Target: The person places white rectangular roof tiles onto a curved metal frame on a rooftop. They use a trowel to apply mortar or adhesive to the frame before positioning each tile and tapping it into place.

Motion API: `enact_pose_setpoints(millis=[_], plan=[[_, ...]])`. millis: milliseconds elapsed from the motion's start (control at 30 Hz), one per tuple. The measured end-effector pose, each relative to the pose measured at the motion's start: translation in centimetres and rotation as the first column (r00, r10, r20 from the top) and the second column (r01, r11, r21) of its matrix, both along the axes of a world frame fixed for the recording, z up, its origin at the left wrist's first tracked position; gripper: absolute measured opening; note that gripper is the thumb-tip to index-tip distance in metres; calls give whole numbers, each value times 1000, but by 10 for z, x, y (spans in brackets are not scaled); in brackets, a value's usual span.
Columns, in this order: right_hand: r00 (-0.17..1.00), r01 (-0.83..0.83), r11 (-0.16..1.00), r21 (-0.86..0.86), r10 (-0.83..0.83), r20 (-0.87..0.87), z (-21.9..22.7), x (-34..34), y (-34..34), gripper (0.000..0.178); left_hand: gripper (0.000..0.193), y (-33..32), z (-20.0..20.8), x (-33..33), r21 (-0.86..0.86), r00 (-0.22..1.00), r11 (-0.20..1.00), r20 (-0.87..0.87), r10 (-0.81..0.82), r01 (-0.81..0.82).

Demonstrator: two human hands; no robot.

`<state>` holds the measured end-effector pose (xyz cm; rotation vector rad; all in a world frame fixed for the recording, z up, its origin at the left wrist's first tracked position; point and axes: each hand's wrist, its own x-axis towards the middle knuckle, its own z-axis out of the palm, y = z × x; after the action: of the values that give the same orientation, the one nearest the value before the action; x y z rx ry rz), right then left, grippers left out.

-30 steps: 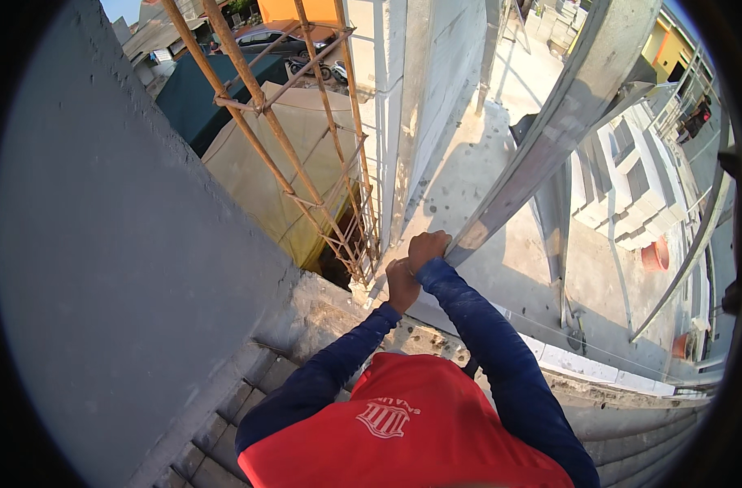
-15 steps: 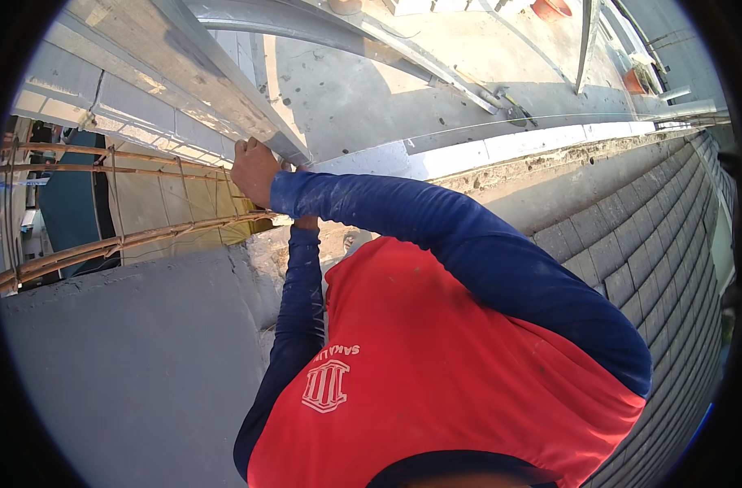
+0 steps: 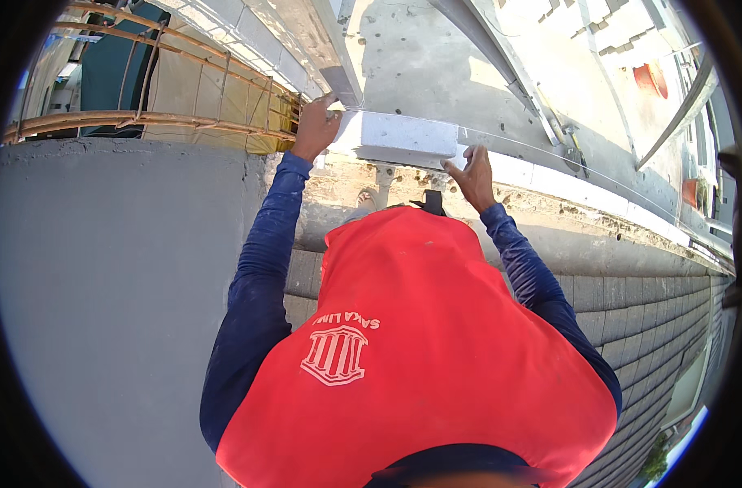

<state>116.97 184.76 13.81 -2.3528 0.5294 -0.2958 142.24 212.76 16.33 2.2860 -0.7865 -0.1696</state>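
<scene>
A white lightweight block (image 3: 407, 137) lies along the top of the low wall in front of me. Just left of it my left hand (image 3: 316, 130) is at the foot of an upright metal post (image 3: 338, 69), fingers half bent and a gap showing at the thumb. Whether its fingertips touch the post cannot be made out. Off the block's right end is my right hand (image 3: 475, 179), thumb and forefinger apart, the other fingers curled, nothing visible in it. A thin string (image 3: 541, 150) stretches from near the post along the row of blocks.
Bamboo scaffolding (image 3: 184, 122) stands beyond the wall on the left. A grey rendered surface (image 3: 119, 285) fills the near left, and roof tiles (image 3: 631, 301) slope at the right. Across the concrete floor lie a hammer-like tool (image 3: 576, 150) and a red bucket (image 3: 650, 80).
My view has swung so the post sits farther right. My right hand has left the post and moved right, past the block. My left hand, formerly hidden under the right arm, now shows.
</scene>
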Motion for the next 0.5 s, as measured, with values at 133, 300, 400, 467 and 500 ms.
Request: enact_pose_setpoints(millis=[133,300,400,467,500], plan=[[998,-61,956,285,64,-2,-23,12,-12,94,39,2,9,3,-29,997,999,-77,17,-19],[973,-227,970,93,229,-11,-23,31,-17,85,42,17,-14,2,-182,966,950,-6,257,-254],[968,-197,956,217,225,-112,-23,34,-19,80,51,27,-46,-16,-298,760,700,-285,584,-649],[965,-226,953,204,248,-88,-26,33,-19,77,60,28,-60,-24,-216,534,574,-701,472,-790],[967,-215,960,180,236,-99,-29,33,-19,77,65,28,-65,-27,-107,339,527,-867,365,-843]])
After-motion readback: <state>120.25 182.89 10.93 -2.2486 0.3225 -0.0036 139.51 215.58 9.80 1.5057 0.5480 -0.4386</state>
